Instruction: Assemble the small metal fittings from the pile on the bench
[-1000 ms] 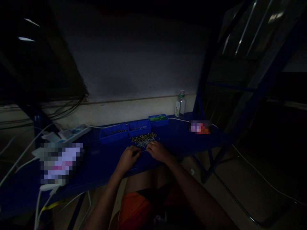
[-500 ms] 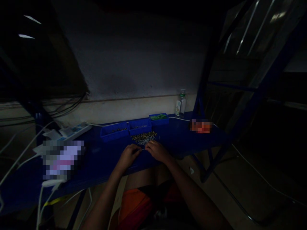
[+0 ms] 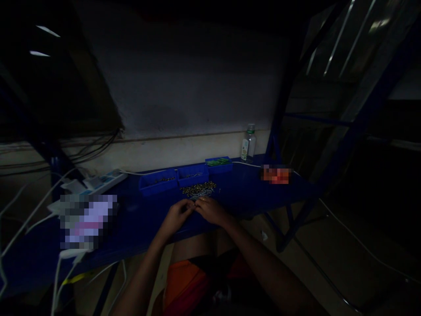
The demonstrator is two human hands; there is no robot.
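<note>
My left hand (image 3: 178, 213) and my right hand (image 3: 209, 209) meet fingertip to fingertip over the front part of the blue table (image 3: 131, 224). Both are closed in a pinch; whatever lies between the fingers is too small and dark to make out. Just beyond them is a heap of small brass-coloured pieces (image 3: 197, 188), with thin silvery metal pins (image 3: 203, 193) on its near side. Behind the heap are a blue bin with a few brass pieces (image 3: 158, 181), a blue bin with some thin pieces (image 3: 192, 175) and a blue bin with green items (image 3: 219, 163).
A clear bottle (image 3: 249, 144) stands at the back right, near a blurred red item (image 3: 276, 174). On the left lie a white power strip (image 3: 107, 180), cables and a blurred pale item (image 3: 88, 221). Blue frame posts rise at both sides.
My right hand has moved left, so the fingertips of both hands now touch. The thin piece seen between them earlier no longer shows.
</note>
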